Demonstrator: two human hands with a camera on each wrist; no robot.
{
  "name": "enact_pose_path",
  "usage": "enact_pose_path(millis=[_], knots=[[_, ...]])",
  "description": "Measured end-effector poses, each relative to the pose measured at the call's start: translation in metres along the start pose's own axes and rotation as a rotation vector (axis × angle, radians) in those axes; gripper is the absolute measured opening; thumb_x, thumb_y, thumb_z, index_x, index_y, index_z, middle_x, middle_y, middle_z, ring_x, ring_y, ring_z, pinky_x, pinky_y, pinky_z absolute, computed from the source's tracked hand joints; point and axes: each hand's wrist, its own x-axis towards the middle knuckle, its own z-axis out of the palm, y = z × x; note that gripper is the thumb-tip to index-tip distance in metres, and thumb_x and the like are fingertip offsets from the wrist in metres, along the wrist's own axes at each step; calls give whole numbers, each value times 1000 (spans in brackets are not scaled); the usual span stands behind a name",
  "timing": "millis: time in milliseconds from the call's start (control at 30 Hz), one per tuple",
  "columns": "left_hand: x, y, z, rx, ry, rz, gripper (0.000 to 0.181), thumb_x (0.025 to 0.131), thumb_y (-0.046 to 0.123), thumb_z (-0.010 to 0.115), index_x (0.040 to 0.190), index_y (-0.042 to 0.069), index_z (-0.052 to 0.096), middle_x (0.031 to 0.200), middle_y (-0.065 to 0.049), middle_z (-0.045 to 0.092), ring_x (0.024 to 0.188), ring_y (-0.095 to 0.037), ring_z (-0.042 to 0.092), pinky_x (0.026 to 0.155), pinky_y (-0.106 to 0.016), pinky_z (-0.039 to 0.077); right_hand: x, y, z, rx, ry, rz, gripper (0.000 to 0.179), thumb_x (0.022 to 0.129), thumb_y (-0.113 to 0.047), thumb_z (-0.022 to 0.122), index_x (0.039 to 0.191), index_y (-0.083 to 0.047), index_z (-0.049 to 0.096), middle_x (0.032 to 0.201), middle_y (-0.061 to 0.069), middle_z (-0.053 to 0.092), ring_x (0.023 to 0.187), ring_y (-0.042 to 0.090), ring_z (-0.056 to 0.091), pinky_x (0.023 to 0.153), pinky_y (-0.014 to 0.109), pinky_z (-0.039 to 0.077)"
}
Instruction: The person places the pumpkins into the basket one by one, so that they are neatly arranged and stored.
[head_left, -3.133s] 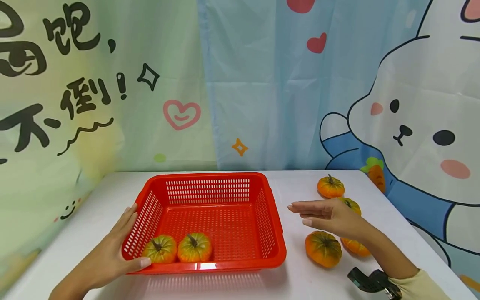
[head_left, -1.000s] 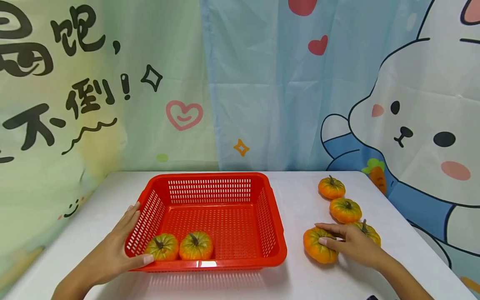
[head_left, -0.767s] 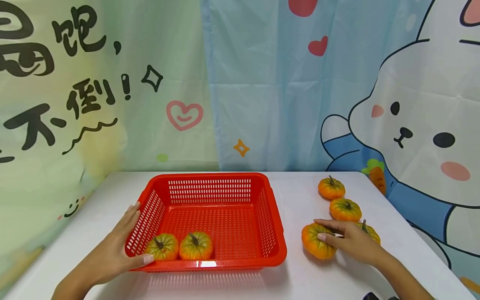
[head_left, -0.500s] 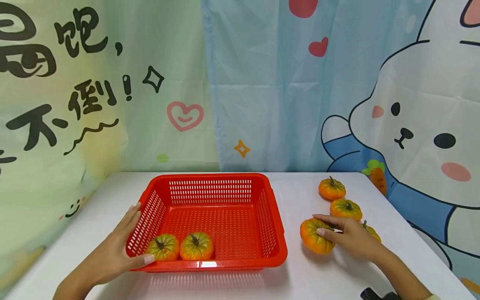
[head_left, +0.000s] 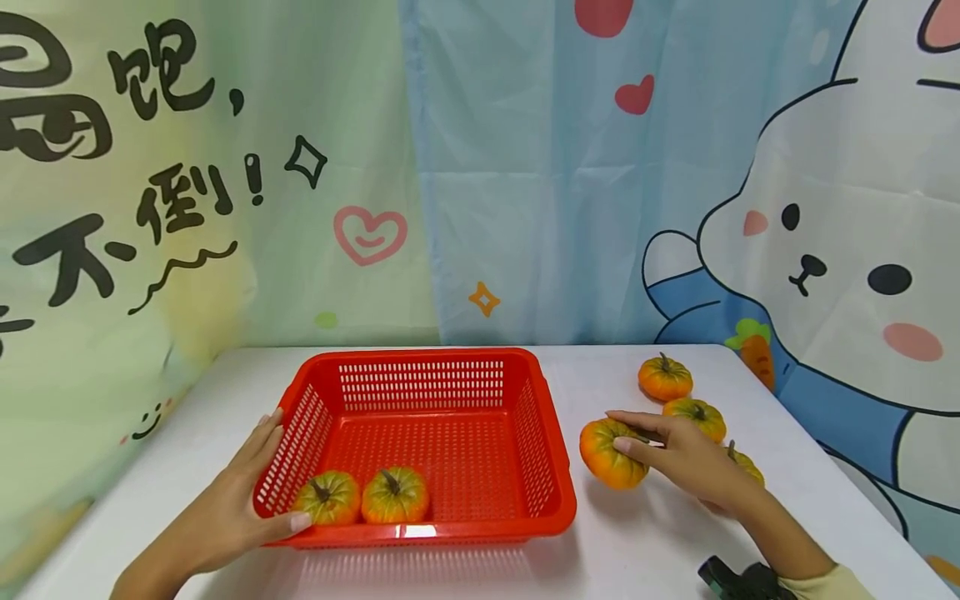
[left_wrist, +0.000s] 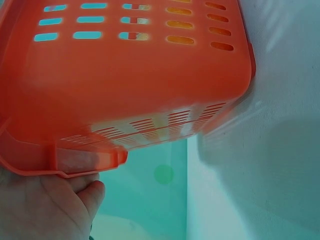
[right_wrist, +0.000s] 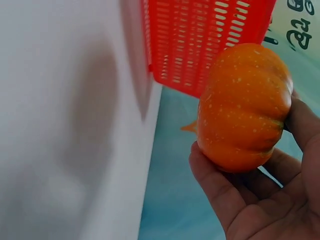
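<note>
My right hand (head_left: 686,454) grips a small orange pumpkin (head_left: 609,454) between thumb and fingers. The pumpkin is lifted above the table, right of the red plastic basket (head_left: 551,512); in the right wrist view the pumpkin (right_wrist: 245,110) hides part of the basket wall. My left hand (head_left: 225,508) holds the basket by its near left corner, thumb over the rim and fingers along the left side. In the left wrist view the palm (left_wrist: 42,205) lies under the rim. Two greenish-orange pumpkins, a left one (head_left: 328,498) and a right one (head_left: 395,495), sit side by side in the basket's near left part.
On the right of the white table (head_left: 420,575) are more pumpkins: a far one (head_left: 664,378), a middle one (head_left: 697,414) and a near one (head_left: 744,463), the last partly hidden by my right hand. A printed curtain (head_left: 495,200) hangs behind the table.
My right hand came down to the near pumpkin, took hold of it, then raised it and carried it left toward the basket. My left hand stays at the basket's corner.
</note>
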Motion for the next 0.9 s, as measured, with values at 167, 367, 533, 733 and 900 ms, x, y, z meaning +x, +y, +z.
enact_pose_path(millis=[167,367,533,733,900], knots=[[1,1,0,2,-5,-3,109,74,44,79,152,-4,19,160,-16,11,145,-37,8,95,-73,28,3,-13,1,7,50,34,68,89,-48,66,139,-4,53,133,17,58,120,37,53,87,38,52],[0,1,0,3,-3,1,109,75,43,79,153,-4,19,161,-15,10,146,-36,7,95,-72,28,7,-27,-2,-47,87,1,63,92,-46,64,139,-5,54,129,17,59,107,28,60,82,32,54],[0,2,-1,-2,2,8,108,75,42,79,152,-4,19,161,-16,10,146,-36,7,95,-72,28,11,-38,-3,-113,106,-87,56,93,-43,64,137,-8,58,126,14,63,107,30,61,78,30,54],[1,2,-1,-5,4,13,108,75,41,79,152,-4,19,160,-16,11,145,-37,8,94,-73,29,19,-52,2,-67,94,-160,51,93,-37,65,136,-9,59,126,13,62,105,29,62,75,29,55],[0,2,-1,5,9,13,106,76,41,78,152,-5,20,160,-17,12,145,-37,9,94,-72,31,25,-66,13,39,23,-155,52,92,-34,67,136,-8,58,127,13,61,106,28,63,77,31,55]])
